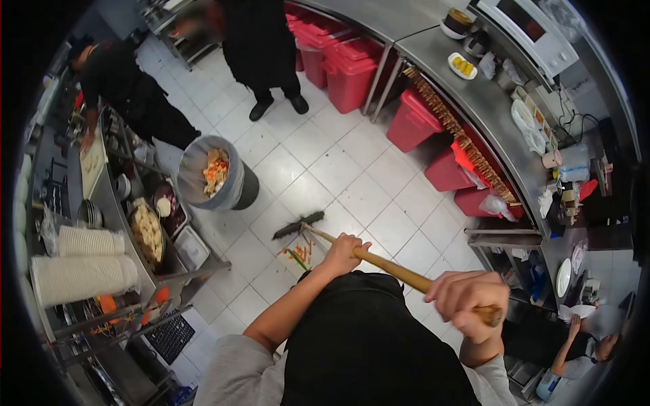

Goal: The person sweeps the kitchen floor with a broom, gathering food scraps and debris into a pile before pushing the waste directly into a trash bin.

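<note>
Both my hands are closed around the wooden handle of a broom (396, 271). My left hand (344, 253) grips it lower down, in front of my dark apron (359, 338). Near the top end, my right hand (470, 302) wraps the handle, with its tip poking out past the fingers. The broom's dark head (298, 226) rests on the white tiled floor. Just on my side of the bristles lies a small pile of food scraps (298, 255), orange strips and a green piece.
A lined trash bin (233, 179) with food waste stands beyond the broom, left. Shelves with stacked containers (84, 277) line the left. Red bins (414, 120) sit under the steel counter (474, 88) at right. Two people (254, 47) (135, 88) are ahead; another person (575, 352) is at lower right.
</note>
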Demonstrator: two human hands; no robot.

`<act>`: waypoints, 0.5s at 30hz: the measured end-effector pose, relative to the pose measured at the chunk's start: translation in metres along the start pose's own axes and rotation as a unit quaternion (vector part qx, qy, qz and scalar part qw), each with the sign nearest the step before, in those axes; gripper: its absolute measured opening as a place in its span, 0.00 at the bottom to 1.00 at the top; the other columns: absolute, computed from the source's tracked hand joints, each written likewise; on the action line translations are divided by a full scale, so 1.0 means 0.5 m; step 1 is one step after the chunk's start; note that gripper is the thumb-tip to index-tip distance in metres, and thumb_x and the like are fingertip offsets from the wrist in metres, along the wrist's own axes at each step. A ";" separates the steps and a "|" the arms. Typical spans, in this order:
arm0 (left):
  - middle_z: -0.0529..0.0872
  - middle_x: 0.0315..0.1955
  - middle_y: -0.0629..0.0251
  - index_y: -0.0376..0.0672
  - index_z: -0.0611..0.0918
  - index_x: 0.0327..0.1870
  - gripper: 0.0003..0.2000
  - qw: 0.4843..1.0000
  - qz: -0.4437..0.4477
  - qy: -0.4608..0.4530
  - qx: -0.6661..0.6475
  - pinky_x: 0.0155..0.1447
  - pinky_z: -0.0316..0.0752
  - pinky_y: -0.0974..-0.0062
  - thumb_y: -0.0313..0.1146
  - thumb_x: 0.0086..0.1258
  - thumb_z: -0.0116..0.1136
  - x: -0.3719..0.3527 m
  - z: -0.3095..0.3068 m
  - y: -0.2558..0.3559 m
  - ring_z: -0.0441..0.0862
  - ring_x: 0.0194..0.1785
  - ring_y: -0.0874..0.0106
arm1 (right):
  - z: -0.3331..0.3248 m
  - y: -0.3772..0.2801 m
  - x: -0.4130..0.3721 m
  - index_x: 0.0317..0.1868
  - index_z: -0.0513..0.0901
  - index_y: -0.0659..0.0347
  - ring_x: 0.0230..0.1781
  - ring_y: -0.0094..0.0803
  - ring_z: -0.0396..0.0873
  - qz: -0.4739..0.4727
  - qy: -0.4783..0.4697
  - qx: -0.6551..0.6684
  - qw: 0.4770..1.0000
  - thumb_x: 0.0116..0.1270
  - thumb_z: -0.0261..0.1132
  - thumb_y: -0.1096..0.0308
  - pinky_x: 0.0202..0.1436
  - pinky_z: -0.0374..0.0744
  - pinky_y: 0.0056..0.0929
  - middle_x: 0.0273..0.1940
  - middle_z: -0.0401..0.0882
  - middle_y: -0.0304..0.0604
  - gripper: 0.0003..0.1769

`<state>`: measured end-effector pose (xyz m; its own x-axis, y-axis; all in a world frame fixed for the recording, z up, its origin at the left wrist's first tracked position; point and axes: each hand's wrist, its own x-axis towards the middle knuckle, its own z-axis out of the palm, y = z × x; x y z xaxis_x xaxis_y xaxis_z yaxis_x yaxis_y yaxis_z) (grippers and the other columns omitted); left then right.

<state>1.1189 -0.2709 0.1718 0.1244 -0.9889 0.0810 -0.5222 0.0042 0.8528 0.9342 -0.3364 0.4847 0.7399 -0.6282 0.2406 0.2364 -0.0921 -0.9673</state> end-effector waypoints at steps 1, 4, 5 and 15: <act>0.79 0.21 0.51 0.37 0.75 0.17 0.21 1.000 0.006 0.005 0.020 0.42 0.70 0.56 0.37 0.72 0.61 0.037 -0.004 0.025 0.78 0.32 0.52 | -0.023 -0.013 0.003 0.17 0.68 0.59 0.18 0.33 0.74 -0.006 0.002 -0.001 1.000 0.63 0.73 0.67 0.34 0.81 0.40 0.16 0.73 0.39 0.24; 0.77 0.21 0.55 0.39 0.73 0.21 0.19 0.999 0.032 0.018 -0.006 0.45 0.68 0.59 0.38 0.69 0.64 0.142 -0.016 0.058 0.76 0.33 0.54 | -0.083 -0.027 0.035 0.17 0.65 0.57 0.15 0.30 0.72 -0.069 0.004 0.044 0.997 0.63 0.76 0.59 0.25 0.77 0.33 0.16 0.71 0.36 0.28; 0.75 0.21 0.57 0.40 0.72 0.23 0.18 0.997 0.059 0.031 -0.033 0.46 0.67 0.60 0.39 0.69 0.65 0.171 -0.024 0.059 0.74 0.33 0.55 | -0.090 -0.023 0.054 0.17 0.65 0.57 0.15 0.30 0.72 -0.077 -0.002 0.046 0.996 0.63 0.76 0.59 0.25 0.77 0.33 0.16 0.71 0.36 0.28; 0.77 0.50 0.57 0.41 0.76 0.55 0.20 0.996 0.062 0.019 0.064 0.62 0.68 0.64 0.35 0.65 0.69 0.482 -0.163 -0.032 0.71 0.60 0.55 | -0.167 0.035 0.384 0.21 0.68 0.57 0.15 0.26 0.64 -0.224 0.067 0.083 0.969 0.65 0.72 0.62 0.17 0.62 0.25 0.17 0.68 0.35 0.23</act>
<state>1.2261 -0.4973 0.2199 0.0828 -0.9754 0.2043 -0.6391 0.1053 0.7619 1.0279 -0.5232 0.5075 0.4547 -0.6497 0.6093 0.6212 -0.2589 -0.7396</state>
